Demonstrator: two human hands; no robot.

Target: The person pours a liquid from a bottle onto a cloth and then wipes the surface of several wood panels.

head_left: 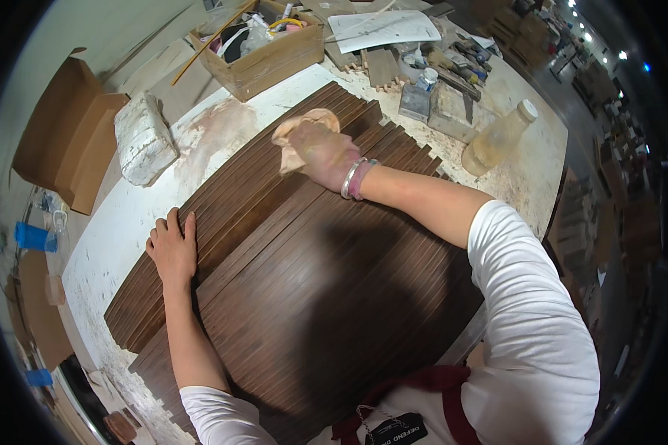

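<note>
Many dark brown wooden strips [267, 282] lie side by side across the white table [100, 252]. Along their far side runs a raised row of strips [234, 174], higher than the rest. My right hand [328, 157], in a thin stained glove with a bracelet at the wrist, presses a crumpled peach-coloured cloth [321, 117] onto the upper part of that raised row. Bare, with fingers spread, my left hand [174, 248] rests on the row's lower left part. The shadow of my upper body darkens the strips nearest me.
Beyond the strips stand a cardboard box [274, 67] of odds and ends and a white wrapped block [145, 141]. Further right are a cloudy plastic bottle [497, 137], a grey tin [416, 101] and a clutter of tools [460, 67]. An opened carton [63, 133] sits at far left.
</note>
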